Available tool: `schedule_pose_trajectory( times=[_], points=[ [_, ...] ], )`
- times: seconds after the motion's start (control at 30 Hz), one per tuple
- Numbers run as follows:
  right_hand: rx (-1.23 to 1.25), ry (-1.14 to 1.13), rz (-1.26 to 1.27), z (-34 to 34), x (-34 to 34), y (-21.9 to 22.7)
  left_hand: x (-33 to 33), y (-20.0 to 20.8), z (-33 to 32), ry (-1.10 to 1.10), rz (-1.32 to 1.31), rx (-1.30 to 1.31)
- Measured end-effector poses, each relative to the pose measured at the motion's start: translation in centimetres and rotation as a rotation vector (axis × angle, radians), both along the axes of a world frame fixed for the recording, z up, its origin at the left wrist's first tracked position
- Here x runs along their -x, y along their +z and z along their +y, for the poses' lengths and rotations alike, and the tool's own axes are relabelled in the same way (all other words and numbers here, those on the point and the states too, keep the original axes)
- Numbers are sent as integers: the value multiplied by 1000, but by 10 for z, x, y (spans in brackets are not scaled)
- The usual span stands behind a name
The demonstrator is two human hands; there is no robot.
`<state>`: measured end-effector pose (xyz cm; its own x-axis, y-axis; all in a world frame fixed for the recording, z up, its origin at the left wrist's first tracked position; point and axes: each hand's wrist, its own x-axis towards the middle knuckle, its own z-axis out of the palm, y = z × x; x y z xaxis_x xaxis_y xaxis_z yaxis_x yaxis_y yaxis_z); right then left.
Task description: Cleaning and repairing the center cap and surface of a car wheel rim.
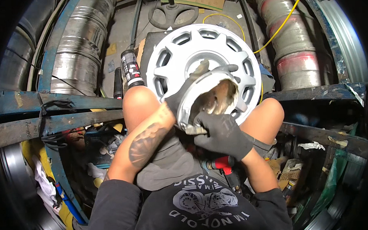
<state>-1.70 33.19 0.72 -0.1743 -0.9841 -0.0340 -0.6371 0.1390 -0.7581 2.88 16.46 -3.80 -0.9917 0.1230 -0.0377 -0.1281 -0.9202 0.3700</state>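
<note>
A silver alloy wheel (162, 71) lies face-up in front of my knees. Over it I hold a round, hollow white piece (185, 107), shaped like a cap or shallow bowl, tilted so its brownish, dirty inside faces me. My left hand (179, 93), in a dark grey glove, wraps round the far left side, with fingers over its upper rim. My right hand (223, 134), gloved too, is closed at the near rim on a small pale, crumpled piece (194, 130), perhaps a rag or abrasive; its kind is unclear.
A black spray can (131, 68) stands left of the wheel. Metal drums (78, 45) line both sides behind blue steel beams (70, 102). A steering wheel (174, 14) and a yellow hose (282, 24) lie beyond. A red and black power tool (226, 166) is below my right hand.
</note>
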Motion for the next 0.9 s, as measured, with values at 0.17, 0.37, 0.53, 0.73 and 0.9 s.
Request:
schedule_pose_trajectory(
  times=[0.17,0.37,0.53,0.73,0.9],
  points=[
    [-58,60,-200,23,-33,15,-90,74,7,208,175,797],
    [-151,244,-548,51,-78,7,-175,53,68,209,-439,773],
    [-267,427,-564,50,-80,-3,-215,35,109,329,-710,697],
    [-401,565,-599,30,-68,0,-198,43,126,500,-716,1010],
    [-572,520,-857,31,-64,-4,-191,53,127,469,-655,1176]
  ],
)
